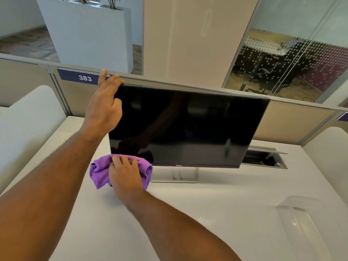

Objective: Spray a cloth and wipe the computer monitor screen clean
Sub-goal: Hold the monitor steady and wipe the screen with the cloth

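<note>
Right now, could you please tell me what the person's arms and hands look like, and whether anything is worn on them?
Both forearms are bare as far as the picture shows: no sleeves or cuffs come into view. The left hand and the right hand wear no gloves, and no watch, bracelet or ring can be seen on the visible wrists and fingers. No markings show on either arm.

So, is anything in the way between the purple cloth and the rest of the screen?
Nothing visible. The right hand presses the purple cloth at the monitor's lower left corner; the left hand only grips the top left edge.
</note>
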Motion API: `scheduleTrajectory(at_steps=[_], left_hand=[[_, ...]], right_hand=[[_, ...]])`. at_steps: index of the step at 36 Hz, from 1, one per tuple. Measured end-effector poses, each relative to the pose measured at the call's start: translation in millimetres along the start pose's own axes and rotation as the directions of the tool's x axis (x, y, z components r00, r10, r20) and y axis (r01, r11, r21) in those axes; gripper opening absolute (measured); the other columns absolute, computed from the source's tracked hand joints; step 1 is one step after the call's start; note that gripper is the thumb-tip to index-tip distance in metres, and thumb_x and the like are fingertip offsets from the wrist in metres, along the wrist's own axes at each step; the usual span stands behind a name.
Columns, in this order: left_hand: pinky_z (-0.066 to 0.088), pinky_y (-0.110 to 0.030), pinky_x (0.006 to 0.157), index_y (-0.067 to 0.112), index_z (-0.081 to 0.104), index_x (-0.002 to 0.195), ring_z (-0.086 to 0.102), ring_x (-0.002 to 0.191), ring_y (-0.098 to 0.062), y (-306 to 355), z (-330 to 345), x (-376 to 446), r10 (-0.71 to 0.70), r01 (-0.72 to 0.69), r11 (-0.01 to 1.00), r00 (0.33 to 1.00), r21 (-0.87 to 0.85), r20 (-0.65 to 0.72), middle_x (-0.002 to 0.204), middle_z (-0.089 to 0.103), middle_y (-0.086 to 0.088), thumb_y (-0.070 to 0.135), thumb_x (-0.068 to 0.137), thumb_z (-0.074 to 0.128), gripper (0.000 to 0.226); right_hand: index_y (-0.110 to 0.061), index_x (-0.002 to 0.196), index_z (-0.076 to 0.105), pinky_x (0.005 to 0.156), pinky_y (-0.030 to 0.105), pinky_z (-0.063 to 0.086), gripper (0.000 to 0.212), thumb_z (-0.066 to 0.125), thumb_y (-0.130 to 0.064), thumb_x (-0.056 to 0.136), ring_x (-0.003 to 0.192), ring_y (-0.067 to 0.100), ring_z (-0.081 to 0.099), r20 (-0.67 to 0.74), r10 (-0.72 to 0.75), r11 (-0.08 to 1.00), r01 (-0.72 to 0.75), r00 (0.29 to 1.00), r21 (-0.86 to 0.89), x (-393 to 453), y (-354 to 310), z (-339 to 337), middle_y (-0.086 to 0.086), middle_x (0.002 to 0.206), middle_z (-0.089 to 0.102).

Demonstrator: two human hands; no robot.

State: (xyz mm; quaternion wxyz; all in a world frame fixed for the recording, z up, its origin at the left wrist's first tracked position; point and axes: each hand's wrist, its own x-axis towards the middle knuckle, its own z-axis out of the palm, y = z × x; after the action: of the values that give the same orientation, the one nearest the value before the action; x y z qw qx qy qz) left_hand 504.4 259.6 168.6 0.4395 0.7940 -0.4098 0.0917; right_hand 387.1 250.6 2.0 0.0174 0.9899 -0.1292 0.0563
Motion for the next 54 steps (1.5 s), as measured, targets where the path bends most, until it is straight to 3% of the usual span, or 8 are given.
scheduleTrajectory(at_steps=[12,19,24,33,39,45,49,54], left_hand=[[0.010,-0.029,0.115,0.021,0.043,0.148,-0.002,0.153,-0.007,-6,0,0,0.005,-0.005,1.000,1.000,0.018,0.012,0.166,0.021,0.005,0.002,0.098,0.039,0.053],[0.007,-0.029,0.115,0.020,0.045,0.146,-0.005,0.153,-0.007,-6,0,0,0.008,-0.008,1.000,1.000,0.010,0.023,0.165,0.023,0.004,0.001,0.096,0.037,0.054],[0.007,-0.033,0.117,0.019,0.044,0.147,-0.005,0.153,-0.007,-4,0,0,0.006,-0.006,1.000,1.000,0.011,0.019,0.165,0.024,0.004,0.000,0.096,0.037,0.055],[0.011,-0.040,0.119,0.022,0.043,0.146,-0.005,0.153,-0.007,-3,0,-1,0.007,-0.007,1.000,1.000,0.025,0.010,0.165,0.023,0.007,0.001,0.096,0.038,0.055],[0.011,-0.045,0.120,0.021,0.041,0.148,-0.004,0.153,-0.010,-2,-2,-2,0.005,-0.006,0.999,1.000,0.043,0.028,0.165,0.022,0.005,0.002,0.098,0.037,0.054],[0.010,-0.045,0.121,0.020,0.035,0.153,-0.005,0.153,-0.012,1,-2,-4,-0.004,0.001,0.998,0.999,0.068,0.044,0.167,0.017,0.006,0.002,0.099,0.037,0.056],[0.010,-0.045,0.121,0.017,0.034,0.153,-0.004,0.154,-0.014,3,-4,-1,0.007,-0.015,0.993,0.998,0.117,0.063,0.166,0.017,0.003,0.002,0.098,0.037,0.057],[0.011,-0.044,0.121,0.016,0.025,0.156,-0.005,0.154,-0.016,0,-1,-3,0.019,-0.029,0.978,0.999,0.205,0.050,0.167,0.012,0.000,0.006,0.098,0.043,0.062]], right_hand=[[-0.018,0.125,0.061,0.093,0.041,0.050,0.052,0.080,-0.036,0.081,0.116,0.025,0.058,-0.123,-0.003,0.999,-0.003,0.992,-0.049,-55,103,14,0.002,0.126,0.061],[-0.015,0.116,0.071,0.081,0.042,0.054,0.039,0.077,-0.022,0.078,0.101,0.030,0.066,-0.300,0.144,0.978,-0.183,0.943,-0.103,-124,200,11,0.005,0.111,0.069],[-0.007,0.114,0.072,0.078,0.045,0.054,0.044,0.084,-0.010,0.072,0.100,0.035,0.066,-0.302,0.393,0.897,-0.435,0.868,-0.082,-171,266,7,0.012,0.111,0.069],[-0.005,0.121,0.062,0.079,0.039,0.058,0.042,0.080,-0.016,0.085,0.097,0.029,0.063,-0.181,0.794,0.607,-0.757,0.580,0.239,-193,311,-9,0.015,0.111,0.064],[-0.001,0.109,0.063,0.078,0.041,0.053,0.022,0.065,-0.018,0.096,0.087,0.033,0.064,0.040,0.937,0.296,-0.847,0.348,0.442,-189,322,-9,0.020,0.104,0.064],[0.003,0.111,0.062,0.083,0.039,0.051,0.023,0.052,-0.017,0.104,0.087,0.031,0.061,0.192,0.915,0.209,-0.823,0.356,0.529,-195,316,3,0.021,0.106,0.067],[0.004,0.118,0.062,0.076,0.041,0.049,0.023,0.050,-0.009,0.103,0.083,0.027,0.057,0.360,0.888,-0.121,-0.609,0.287,0.784,-200,306,1,0.013,0.093,0.060],[-0.015,0.126,0.054,0.093,0.050,0.053,0.030,0.053,-0.001,0.099,0.101,0.030,0.062,0.492,0.776,-0.406,-0.286,0.394,0.868,-211,282,-8,0.011,0.108,0.061]])
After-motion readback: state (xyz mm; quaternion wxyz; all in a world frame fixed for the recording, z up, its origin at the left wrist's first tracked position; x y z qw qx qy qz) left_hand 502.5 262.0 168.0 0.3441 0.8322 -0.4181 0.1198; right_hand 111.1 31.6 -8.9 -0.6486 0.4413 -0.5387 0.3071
